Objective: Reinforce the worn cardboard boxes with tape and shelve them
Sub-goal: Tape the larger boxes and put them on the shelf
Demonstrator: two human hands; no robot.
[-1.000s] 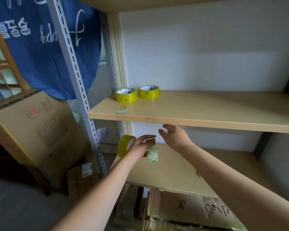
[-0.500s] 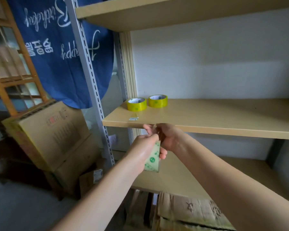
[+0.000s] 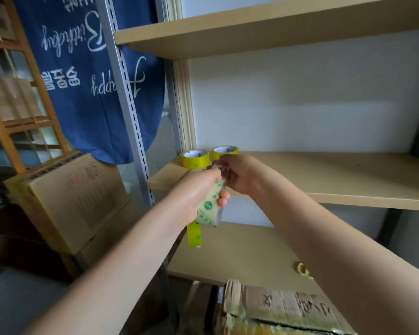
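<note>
My left hand (image 3: 194, 197) grips a yellow tape roll (image 3: 209, 209) with green logos, raised in front of the middle shelf's (image 3: 336, 182) front edge. A short yellow strip (image 3: 194, 234) hangs below the roll. My right hand (image 3: 240, 175) meets it from the right, its fingers pinching at the roll's top where a clear bit of tape shows. Two more yellow tape rolls (image 3: 195, 158) (image 3: 225, 151) lie at the middle shelf's left end. A worn cardboard box (image 3: 283, 308) with handwriting and a torn edge sits below the lower shelf (image 3: 240, 252).
A larger cardboard box (image 3: 68, 197) leans at the left beside the shelf's grey metal upright (image 3: 128, 105). A blue cloth (image 3: 94, 81) hangs behind it. An upper shelf (image 3: 252, 27) runs overhead. A small yellow scrap (image 3: 302, 269) lies on the lower shelf.
Both hands rose from below the middle shelf to its front edge. My right hand closed in on the roll and now pinches at its top. The view tilted upward.
</note>
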